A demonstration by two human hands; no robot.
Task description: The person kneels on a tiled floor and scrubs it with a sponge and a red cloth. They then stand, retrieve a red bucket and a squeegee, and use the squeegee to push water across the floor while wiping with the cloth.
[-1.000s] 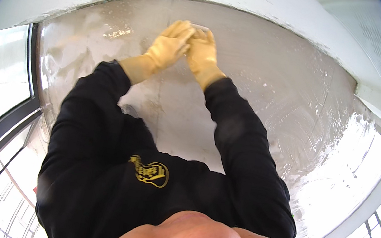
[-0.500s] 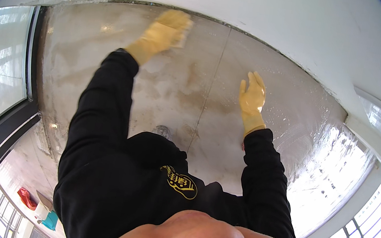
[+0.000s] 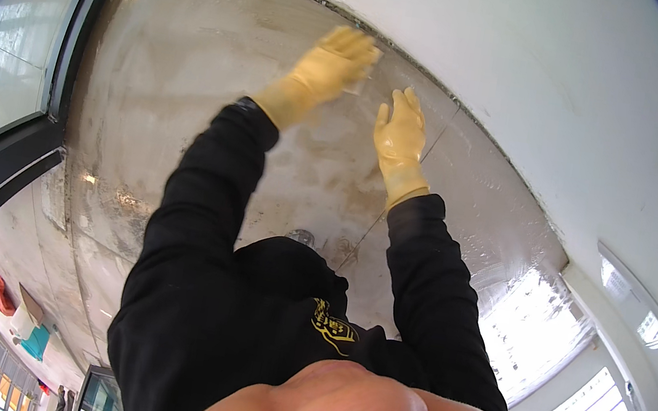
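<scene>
Two yellow-gloved hands on one wet grey floor. Left hand, grip closed on a small pale pad, presses it against the floor beside the white wall. Right hand lies flat, fingers spread, holding nothing.

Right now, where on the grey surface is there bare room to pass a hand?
Bare stretch of the wet grey stone slab lies left of the yellow-gloved left hand, toward the dark window frame. More lies right of the yellow-gloved right hand, along the white wall. Between the hands is tight.
</scene>
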